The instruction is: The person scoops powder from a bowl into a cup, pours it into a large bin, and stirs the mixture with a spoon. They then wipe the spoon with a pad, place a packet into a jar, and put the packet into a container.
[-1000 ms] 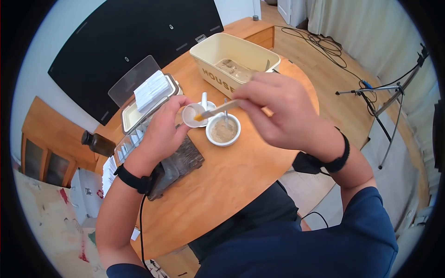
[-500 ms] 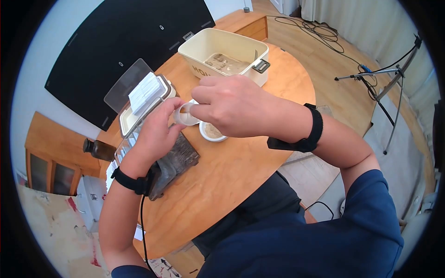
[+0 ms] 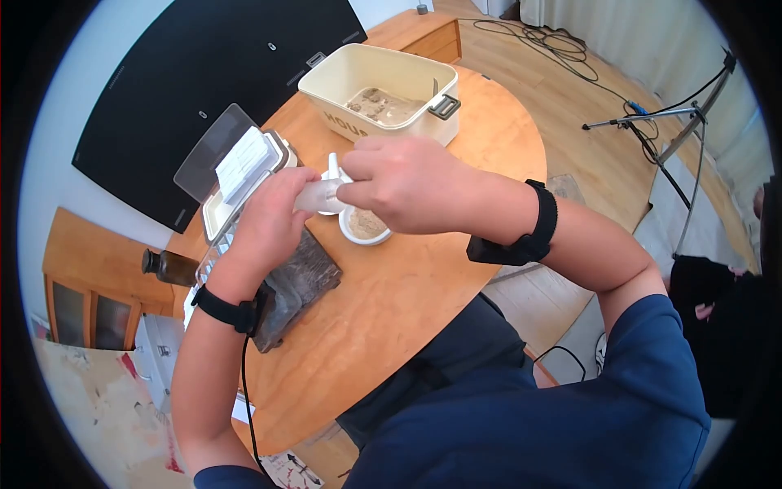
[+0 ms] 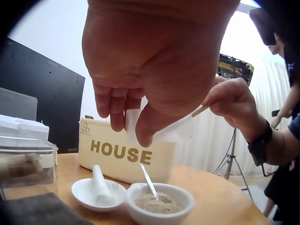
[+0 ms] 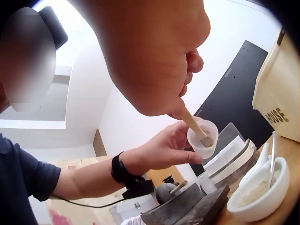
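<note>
A translucent cup is tipped on its side in my left hand, pinched between thumb and fingers. My right hand grips a flat wooden-handled brush, whose metal-banded end is inside the cup in the right wrist view. Below the hands stands a white bowl of beige powder with a metal spoon in it. Beside the bowl a white pestle rests in a small white dish.
A cream HOUSE bin with sandy material inside stands at the back. At the left are a dark stone slab, a lidded box with papers and a brown bottle. A tripod and another person are beyond the table.
My right hand has swung left and turned over, bringing the brush into the cup. The cup now lies more sideways. The head view has shifted slightly, and dark clothing appears at the right.
</note>
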A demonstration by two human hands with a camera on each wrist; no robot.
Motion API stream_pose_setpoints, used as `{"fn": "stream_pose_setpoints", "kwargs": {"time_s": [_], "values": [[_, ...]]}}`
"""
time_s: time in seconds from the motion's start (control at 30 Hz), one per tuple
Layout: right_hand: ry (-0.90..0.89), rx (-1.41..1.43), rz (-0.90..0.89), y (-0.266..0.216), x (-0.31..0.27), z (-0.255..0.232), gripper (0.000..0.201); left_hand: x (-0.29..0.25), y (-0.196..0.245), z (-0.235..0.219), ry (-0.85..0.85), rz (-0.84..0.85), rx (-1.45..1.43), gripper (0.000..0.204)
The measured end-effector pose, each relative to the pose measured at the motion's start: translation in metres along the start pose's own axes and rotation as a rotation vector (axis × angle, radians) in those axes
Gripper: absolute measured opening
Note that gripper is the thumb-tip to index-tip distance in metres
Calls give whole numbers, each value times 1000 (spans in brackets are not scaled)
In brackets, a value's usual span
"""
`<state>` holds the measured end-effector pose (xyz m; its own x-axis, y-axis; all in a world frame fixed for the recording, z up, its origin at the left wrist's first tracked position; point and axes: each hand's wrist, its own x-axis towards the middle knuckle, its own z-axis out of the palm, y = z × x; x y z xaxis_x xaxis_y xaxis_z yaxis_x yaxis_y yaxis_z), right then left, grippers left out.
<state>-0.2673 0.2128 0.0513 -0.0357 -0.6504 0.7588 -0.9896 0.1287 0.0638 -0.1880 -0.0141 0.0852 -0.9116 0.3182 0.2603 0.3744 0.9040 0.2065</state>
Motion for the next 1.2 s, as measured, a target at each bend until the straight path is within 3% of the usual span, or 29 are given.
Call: {"fn": "stream_pose_setpoints", "kwargs": {"time_s": [0.13,0.2,0.23,0.3,0.33,0.4,0.53,0.6,0.63,0.7,0.73,0.8,0.93,1.0,1.13,1.2], "values": [[52,16,42,8,-12,10,21,6,2,-2,-26,-4,-7,43],[-8,91,213,10,-23,11,16,6,1,-5,-66,-45,9,45],[-7,98,206,11,-27,14,16,5,-1,-6,-63,-53,13,45],[130,316,525,10,-37,21,13,3,-2,-4,-66,-38,7,43],[131,318,531,8,-40,28,13,3,-1,-3,-73,-37,7,43],[159,886,937,7,-43,42,18,5,1,-2,-90,-77,-5,46],[45,791,1027,17,-54,45,20,2,3,-6,-102,-90,5,45],[102,849,1219,18,-59,41,19,-1,5,-9,-114,-88,13,44],[98,851,1220,17,-59,42,19,-2,5,-9,-114,-91,11,44],[189,1157,1262,12,-58,40,19,1,5,-5,-114,-113,14,42],[193,1150,1267,11,-61,41,19,2,6,-3,-114,-106,10,42],[44,877,1212,10,-64,44,19,1,7,-3,-121,-130,32,42],[72,971,1315,5,-63,39,18,-2,10,-7,-153,-193,21,41],[185,1263,1345,1,-57,33,19,-1,7,-3,-120,-157,-26,40],[90,942,1299,6,-62,41,18,-3,7,-2,-107,-273,-37,38],[213,1240,1289,0,-59,38,17,-3,8,-2,-152,-332,-80,39]]}}
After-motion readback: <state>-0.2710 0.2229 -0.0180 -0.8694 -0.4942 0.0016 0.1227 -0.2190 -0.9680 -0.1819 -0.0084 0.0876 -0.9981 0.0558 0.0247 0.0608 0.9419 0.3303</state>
